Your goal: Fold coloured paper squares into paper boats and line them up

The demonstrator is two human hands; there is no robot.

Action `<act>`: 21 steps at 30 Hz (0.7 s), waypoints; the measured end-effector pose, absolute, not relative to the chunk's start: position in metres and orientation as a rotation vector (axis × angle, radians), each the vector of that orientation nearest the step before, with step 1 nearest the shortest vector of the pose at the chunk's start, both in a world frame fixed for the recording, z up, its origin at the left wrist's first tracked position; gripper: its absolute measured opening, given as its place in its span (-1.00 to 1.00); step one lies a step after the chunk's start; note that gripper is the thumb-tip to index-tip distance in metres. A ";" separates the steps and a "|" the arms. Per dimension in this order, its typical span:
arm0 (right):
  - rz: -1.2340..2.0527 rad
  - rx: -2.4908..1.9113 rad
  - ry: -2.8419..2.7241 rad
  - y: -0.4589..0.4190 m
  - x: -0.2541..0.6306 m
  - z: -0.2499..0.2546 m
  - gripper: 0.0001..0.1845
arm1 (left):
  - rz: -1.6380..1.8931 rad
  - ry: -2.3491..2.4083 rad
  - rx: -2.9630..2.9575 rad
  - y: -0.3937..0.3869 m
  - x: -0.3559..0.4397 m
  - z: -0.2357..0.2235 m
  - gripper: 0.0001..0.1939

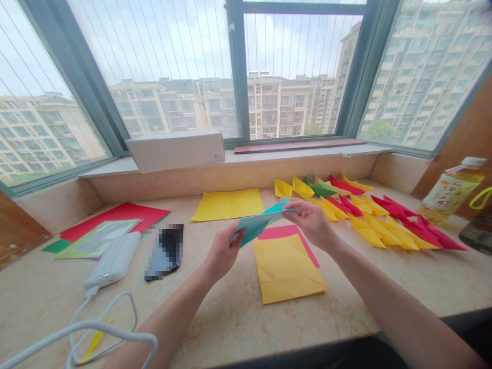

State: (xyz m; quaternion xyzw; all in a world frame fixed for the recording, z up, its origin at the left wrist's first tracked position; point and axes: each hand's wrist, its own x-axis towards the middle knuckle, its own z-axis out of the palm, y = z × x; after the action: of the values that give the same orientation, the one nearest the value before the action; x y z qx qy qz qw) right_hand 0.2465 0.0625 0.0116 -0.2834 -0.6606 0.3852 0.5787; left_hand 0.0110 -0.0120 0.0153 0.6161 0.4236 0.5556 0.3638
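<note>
A folded piece of teal paper (257, 223) is held up above the counter, stretched between both hands. My left hand (223, 247) pinches its lower left end, thumb on top. At the upper right end, my right hand (312, 220) grips the paper between thumb and fingers. Below lies a yellow paper sheet (290, 271) with creases, partly over a pink-red sheet (310, 251). Another yellow sheet (226, 204) rests farther back, left of the held paper. Folded paper boats (371, 230) in yellow, red and green stand in rows to the right of my right hand.
At left are red paper (126, 215), a white power bank (113, 261) with a white cable (111, 328), and a pixelated dark object (165, 251). A white box (177, 151) sits on the window ledge. A drink bottle (453, 187) stands at far right.
</note>
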 end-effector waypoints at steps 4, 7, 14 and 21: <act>0.885 -0.750 -1.665 0.060 0.250 0.013 -0.73 | 1.588 1.188 1.651 -0.013 0.007 0.022 -0.79; 0.854 -0.785 -1.648 0.057 0.250 0.014 -0.76 | 1.530 1.311 1.799 -0.013 0.006 0.021 -0.80; 0.864 -0.778 -1.425 0.067 0.247 0.006 -0.62 | 1.199 1.471 2.064 -0.013 0.007 0.016 -0.40; 0.571 -0.738 -1.567 0.062 0.248 0.001 -0.81 | 1.173 1.297 1.636 -0.010 0.009 0.016 -0.60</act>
State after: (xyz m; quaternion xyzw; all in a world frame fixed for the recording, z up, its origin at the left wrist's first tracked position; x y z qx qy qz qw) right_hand 0.2481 0.0619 0.0008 -0.3201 -0.6793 0.2476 0.6122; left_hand 0.0086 -0.0097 0.0163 0.6361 0.5042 0.4561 0.3648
